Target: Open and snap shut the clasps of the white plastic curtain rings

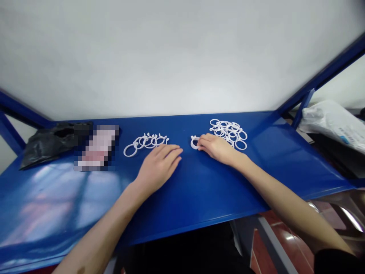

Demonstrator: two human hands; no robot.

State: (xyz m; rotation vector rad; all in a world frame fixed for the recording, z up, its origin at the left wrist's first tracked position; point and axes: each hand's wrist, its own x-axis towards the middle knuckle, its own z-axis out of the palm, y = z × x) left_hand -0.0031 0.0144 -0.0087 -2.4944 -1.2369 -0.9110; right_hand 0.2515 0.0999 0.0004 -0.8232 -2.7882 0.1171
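My right hand [214, 147] is closed with its fingertips on a small stack of white curtain rings [192, 144], which sits on the blue table. My left hand [160, 165] hovers or rests palm down with its fingers stretched out, and nothing shows in it. Just beyond the left fingers lies an overlapping row of white curtain rings [130, 150] with small eyelets. A loose pile of the same kind of rings [241, 145] spreads behind my right hand, which hides part of it.
On the left of the blue table [199, 198] lie a black plastic bag [42, 146] and a blurred-out flat object [98, 146]. A white wall stands behind. Blue frame bars [327, 72] slope at both sides, and a clear plastic package [333, 121] is at the right.
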